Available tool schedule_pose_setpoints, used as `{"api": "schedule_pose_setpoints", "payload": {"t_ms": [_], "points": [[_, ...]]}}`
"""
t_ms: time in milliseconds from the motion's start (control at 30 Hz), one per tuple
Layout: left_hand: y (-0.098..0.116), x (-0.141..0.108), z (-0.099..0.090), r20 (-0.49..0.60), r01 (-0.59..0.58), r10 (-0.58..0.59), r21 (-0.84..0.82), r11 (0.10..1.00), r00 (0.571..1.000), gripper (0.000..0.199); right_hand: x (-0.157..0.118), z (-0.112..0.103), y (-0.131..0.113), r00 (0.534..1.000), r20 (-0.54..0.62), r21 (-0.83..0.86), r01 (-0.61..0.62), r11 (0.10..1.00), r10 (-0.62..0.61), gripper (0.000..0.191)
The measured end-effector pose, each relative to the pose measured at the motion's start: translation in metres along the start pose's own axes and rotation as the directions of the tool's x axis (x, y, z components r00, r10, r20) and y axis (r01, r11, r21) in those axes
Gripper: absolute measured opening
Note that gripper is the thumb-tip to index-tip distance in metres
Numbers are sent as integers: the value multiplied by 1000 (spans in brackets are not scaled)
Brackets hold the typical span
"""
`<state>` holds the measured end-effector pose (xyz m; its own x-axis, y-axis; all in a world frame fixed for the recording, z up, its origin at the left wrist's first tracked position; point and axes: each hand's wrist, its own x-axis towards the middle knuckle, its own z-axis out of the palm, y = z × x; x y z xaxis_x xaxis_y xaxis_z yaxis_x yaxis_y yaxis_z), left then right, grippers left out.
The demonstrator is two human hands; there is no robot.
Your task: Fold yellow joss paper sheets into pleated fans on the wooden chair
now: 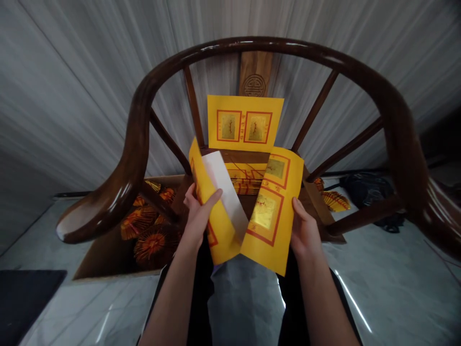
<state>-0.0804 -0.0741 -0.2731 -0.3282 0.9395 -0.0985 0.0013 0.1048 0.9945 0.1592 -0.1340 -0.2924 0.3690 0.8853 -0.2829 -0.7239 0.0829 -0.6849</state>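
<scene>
Marble floor (pixel 382 288) lay beneath the dark wooden armchair (pixel 252 44) as your left hand (pixel 196 216) and right hand (pixel 306 228) gripped opposite edges of a folded yellow joss-paper sheet (pixel 266 211), spreading it to expose the white paper slip (pixel 225 185) inside.

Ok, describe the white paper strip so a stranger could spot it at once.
Find the dark wooden armchair. In front of it, the left hand holds a yellow sheet; the white paper strip lies against it, the only white piece among the yellow papers.
</scene>
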Motion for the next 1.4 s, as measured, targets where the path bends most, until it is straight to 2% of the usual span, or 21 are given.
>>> {"api": "schedule_pose_setpoints", "payload": {"t_ms": [67, 100, 133, 200, 267, 367, 433, 467, 533, 600, 667, 733, 800, 900, 1000, 1233, 1400], "points": [[-11, 4, 16, -143, 1, 31, 220, 975, 989, 101, 0, 0, -2, 1000, 6, 17, -2, 1000, 2, 20], [-16, 5, 25, -198, 16, 41, 279, 960, 979, 100, -1, 0, -1, 1000, 13, 21, -1, 1000, 1, 19], [-22, 5, 34, -239, 19, 59, 312, 950, 969, 95, -1, 1, -1, 1000, 19, 23, 5, 1000, -5, 20], [-30, 2, 50, -252, -16, 115, 365, 931, 961, 81, -1, 3, 2, 999, 25, 9, 38, 999, -39, 21], [-34, -5, 59, -189, -112, 207, 416, 903, 960, 68, -2, 5, 4, 994, 0, -27, 113, 993, -113, 22], [-27, -16, 59, -27, -301, 347, 433, 850, 938, 41, -4, 8, 7, 972, -46, -111, 226, 968, -232, 25], [-16, -23, 54, 98, -389, 380, 349, 852, 920, 27, -7, 11, 10, 959, -67, -178, 259, 949, -274, 28], [-8, -27, 52, 165, -403, 370, 279, 872, 914, 27, -9, 13, 12, 952, -74, -214, 274, 937, -296, 28], [6, -35, 50, 317, -361, 309, 119, 925, 897, 35, -15, 20, 17, 939, -68, -278, 308, 910, -338, 27], [17, -44, 50, 485, -275, 228, 27, 961, 844, 59, -22, 28, 21, 938, -14, -305, 325, 895, -345, 24], [24, -52, 49, 597, -209, 165, 4, 978, 785, 85, -29, 36, 20, 962, 64, -277, 274, 921, -266, 23], [27, -57, 46, 649, -172, 133, -2, 985, 749, 103, -36, 42, 15, 980, 143, -237, 170, 957, -138, 24], [30, -60, 43, 699, -132, 115, -30, 991, 706, 114, -41, 45, 9, 979, 200, -225, 77, 971, -31, 27], [34, -62, 41, 762, -59, 91, -69, 996, 641, 123, -44, 46, 3, 969, 243, -245, 26, 969, 35, 33], [35, -63, 41, 769, -41, 66, -51, 998, 636, 125, -44, 43, 2, 964, 258, -252, 11, 968, 57, 34], [29, -62, 41, 745, -226, 139, 16, 974, 652, 119, -44, 39, 4, 963, 265, -257, 24, 966, 47, 30], [27, -61, 40, 763, -206, 128, 7, 979, 634, 122, -45, 37, 4, 965, 260, -284, 32, 958, 45, 33]]}}
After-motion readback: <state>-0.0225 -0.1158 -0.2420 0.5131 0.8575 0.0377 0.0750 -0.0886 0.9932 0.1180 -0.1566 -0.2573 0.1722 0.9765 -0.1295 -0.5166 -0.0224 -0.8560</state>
